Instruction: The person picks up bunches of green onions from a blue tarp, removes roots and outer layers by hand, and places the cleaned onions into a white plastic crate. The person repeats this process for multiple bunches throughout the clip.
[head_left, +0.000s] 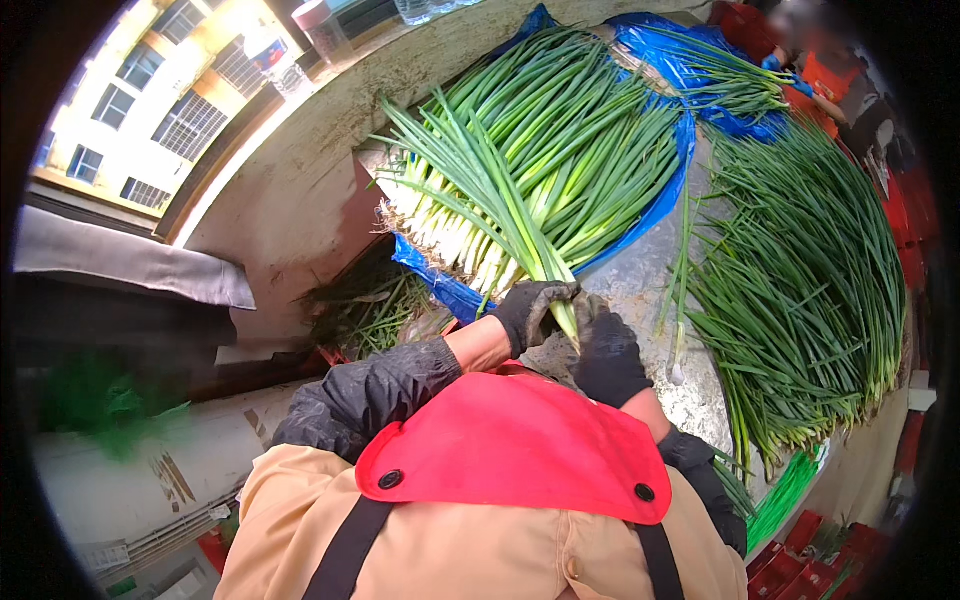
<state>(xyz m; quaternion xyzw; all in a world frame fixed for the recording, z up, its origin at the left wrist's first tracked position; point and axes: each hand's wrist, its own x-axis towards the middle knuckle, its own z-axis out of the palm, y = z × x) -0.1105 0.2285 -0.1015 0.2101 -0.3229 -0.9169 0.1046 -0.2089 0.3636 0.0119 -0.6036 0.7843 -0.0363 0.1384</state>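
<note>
My left hand (531, 315), in a dark, soiled work glove, is closed around the lower stalks of a small bunch of green onions (517, 217). The leaves of this bunch point up and to the left over a large heap of green onions (555, 127) with pale, rooted ends, which lies on a blue plastic sheet (652, 217). Close beside it, my right hand (609, 345), gloved too, has its fingertips at the white lower end of the bunch; whether they pinch it cannot be made out.
A second heap of green onions (802, 292) covers the table's right side. Loose stalks (681, 300) lie on the grey tabletop (637, 262) between the heaps. Leaf scraps (375, 315) are at the left. A person (825, 82) in orange is at the upper right. Red crates (810, 570) stand lower right.
</note>
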